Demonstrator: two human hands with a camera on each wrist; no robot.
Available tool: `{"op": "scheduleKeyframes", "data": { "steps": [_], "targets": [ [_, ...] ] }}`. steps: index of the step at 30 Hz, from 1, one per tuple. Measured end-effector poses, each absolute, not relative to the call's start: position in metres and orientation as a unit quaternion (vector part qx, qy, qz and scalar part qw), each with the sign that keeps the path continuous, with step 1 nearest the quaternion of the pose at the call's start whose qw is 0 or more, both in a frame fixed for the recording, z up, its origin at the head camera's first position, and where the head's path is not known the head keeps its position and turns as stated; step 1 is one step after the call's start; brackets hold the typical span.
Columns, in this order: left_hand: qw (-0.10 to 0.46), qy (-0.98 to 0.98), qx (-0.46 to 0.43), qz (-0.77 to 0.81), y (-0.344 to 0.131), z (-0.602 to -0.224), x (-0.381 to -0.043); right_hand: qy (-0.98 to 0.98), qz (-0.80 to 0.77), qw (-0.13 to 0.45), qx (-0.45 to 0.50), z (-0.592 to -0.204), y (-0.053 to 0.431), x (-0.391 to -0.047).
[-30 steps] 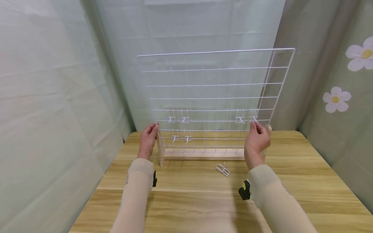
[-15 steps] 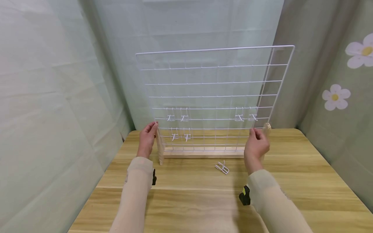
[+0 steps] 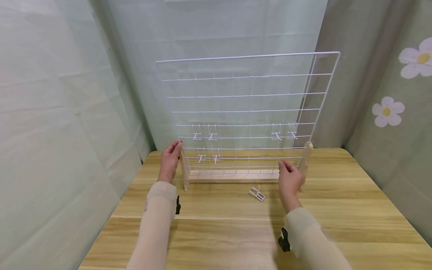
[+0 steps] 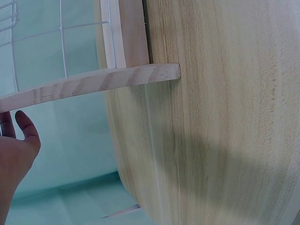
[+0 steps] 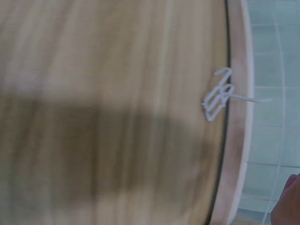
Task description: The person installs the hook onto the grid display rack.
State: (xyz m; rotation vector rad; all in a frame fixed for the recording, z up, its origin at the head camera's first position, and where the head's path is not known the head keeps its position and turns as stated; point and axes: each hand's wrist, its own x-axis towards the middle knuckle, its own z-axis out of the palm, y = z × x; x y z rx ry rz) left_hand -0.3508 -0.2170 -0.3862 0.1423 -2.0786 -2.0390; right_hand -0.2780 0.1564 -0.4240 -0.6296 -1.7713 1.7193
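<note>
A white wire grid panel (image 3: pixel 248 57) stands upright in a wooden base, with several white wire hooks (image 3: pixel 276 135) hanging on its lower rows. My left hand (image 3: pixel 168 165) holds the top of the left wooden post (image 3: pixel 185 172); in the left wrist view its thumb and finger meet that post's edge (image 4: pixel 103 79). In front of the panel's right side, my right hand (image 3: pixel 289 183) is in the air with nothing in it, fingers loosely bent. One loose white wire hook (image 3: pixel 257 193) lies on the table left of it, also seen in the right wrist view (image 5: pixel 218 98).
The wood-grain table (image 3: pixel 216 240) extends toward me and to both sides. The right wooden post (image 3: pixel 305 163) rises behind my right hand. Pale green curtains (image 3: pixel 67 131) enclose the table at the back and sides.
My right hand has left the upper right hook on the grid and come down and slightly left, toward the loose hook. My left hand stays at the left post.
</note>
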Motion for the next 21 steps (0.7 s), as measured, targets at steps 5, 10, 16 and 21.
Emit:
{"op": "scheduleKeyframes", "data": {
  "steps": [5,10,16,21],
  "targets": [
    [0.114,-0.709,0.048,-0.695,-0.217,-0.385,-0.348,-0.703,0.624,0.268,-0.211,-0.435,0.152,-0.272],
    [0.116,-0.709,0.045,-0.694,-0.218,-0.385,-0.349,-0.738,0.613,0.208,-0.192,-0.445,0.151,-0.267],
    [0.111,-0.708,0.048,-0.696,-0.218,-0.385,-0.349,-0.76,0.606,0.157,-0.171,-0.454,0.151,-0.262],
    [0.113,-0.708,0.049,-0.695,-0.217,-0.384,-0.348,-0.78,0.598,0.115,-0.145,-0.46,0.15,-0.258]
  ]
}}
